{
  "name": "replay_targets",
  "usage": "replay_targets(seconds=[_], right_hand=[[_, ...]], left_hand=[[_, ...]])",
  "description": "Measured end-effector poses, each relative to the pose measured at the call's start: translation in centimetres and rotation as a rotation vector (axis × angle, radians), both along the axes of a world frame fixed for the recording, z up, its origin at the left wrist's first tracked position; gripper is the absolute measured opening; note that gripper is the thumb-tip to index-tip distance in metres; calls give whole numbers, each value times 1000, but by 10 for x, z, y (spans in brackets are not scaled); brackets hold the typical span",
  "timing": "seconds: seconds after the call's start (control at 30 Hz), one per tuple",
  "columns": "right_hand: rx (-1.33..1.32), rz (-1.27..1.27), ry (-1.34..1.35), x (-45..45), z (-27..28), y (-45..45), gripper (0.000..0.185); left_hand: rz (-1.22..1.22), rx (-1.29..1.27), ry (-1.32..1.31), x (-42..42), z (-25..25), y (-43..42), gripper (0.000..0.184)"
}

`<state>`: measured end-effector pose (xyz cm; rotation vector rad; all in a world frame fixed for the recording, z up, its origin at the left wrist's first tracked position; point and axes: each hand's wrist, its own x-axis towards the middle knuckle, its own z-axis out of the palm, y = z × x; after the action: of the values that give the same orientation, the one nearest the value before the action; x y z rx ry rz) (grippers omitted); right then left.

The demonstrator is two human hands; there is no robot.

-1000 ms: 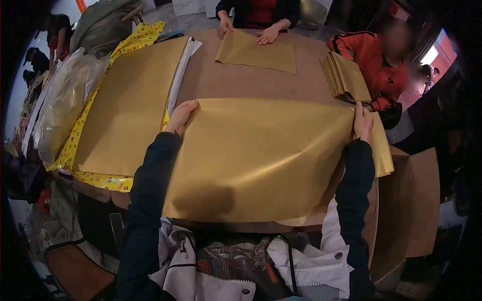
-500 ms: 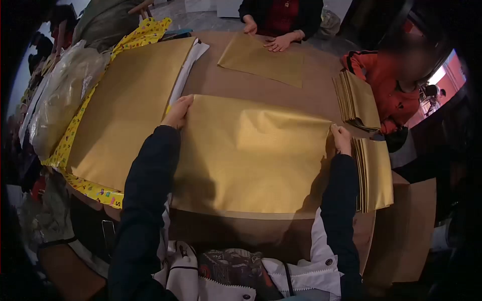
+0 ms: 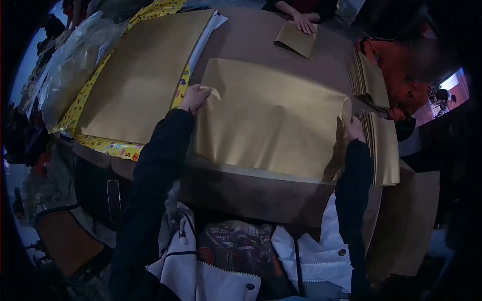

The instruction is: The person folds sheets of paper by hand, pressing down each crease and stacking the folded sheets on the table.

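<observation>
A large gold-brown paper sheet [image 3: 271, 118] spreads across the middle of the table in front of me. My left hand [image 3: 195, 99] pinches its left edge, where a small flap of paper curls up by the fingers. On the opposite side, my right hand [image 3: 354, 129] is closed on the right edge, which bends upward. The sheet's far edge lies beyond both hands, and its near edge reaches the table's front edge. Just right of my right hand stands a stack of folded gold-brown sheets [image 3: 385, 150].
A pile of flat sheets [image 3: 143, 75] lies left on yellow patterned wrapping [image 3: 113, 147]. Another folded stack [image 3: 372, 83] sits at the right, near a person in red [image 3: 401, 75]. Across the table, a person's hand [image 3: 304, 23] presses a folded sheet [image 3: 295, 41]. Cardboard [image 3: 409, 220] stands lower right.
My hands have shifted from the sheet's far corners to lower on its side edges, and the edges now curl. The person opposite has folded their sheet. The picture is darker and the view has shifted.
</observation>
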<state>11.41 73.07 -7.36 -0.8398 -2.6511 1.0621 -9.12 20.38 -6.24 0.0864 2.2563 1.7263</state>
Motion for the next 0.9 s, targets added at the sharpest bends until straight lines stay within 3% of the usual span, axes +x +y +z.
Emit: replay_targets(seconds=[0.1,0.17,0.2,0.23,0.33,0.43,0.53,0.63,0.77,0.83,0.9], right_hand=[[-63,11,49,56,0,-33,45],[10,3,-75,80,-9,-41,37],[-209,24,234,85,-21,-51,33],[-215,33,216,87,-25,-51,33],[98,-38,32,83,15,-82,32],[65,61,100,76,-28,-33,34],[56,72,22,75,-28,-25,31],[-182,59,117,78,-14,-40,27],[-269,25,45,76,-12,-30,25],[-370,-1,83,75,-17,-26,27],[-305,35,43,72,-21,-13,28]], left_hand=[[51,-12,-63,3,9,2,30],[41,8,-52,3,12,1,31],[41,65,-114,8,17,0,33],[-11,-28,-72,11,24,-4,35],[-29,-180,-45,9,9,-24,38],[-95,-349,101,43,28,-40,41],[-247,-697,376,59,17,-53,42],[-191,-625,452,73,12,-55,40],[-214,-414,238,74,10,-62,33],[-278,-520,301,81,15,-62,28],[-189,-719,436,86,7,-58,30]])
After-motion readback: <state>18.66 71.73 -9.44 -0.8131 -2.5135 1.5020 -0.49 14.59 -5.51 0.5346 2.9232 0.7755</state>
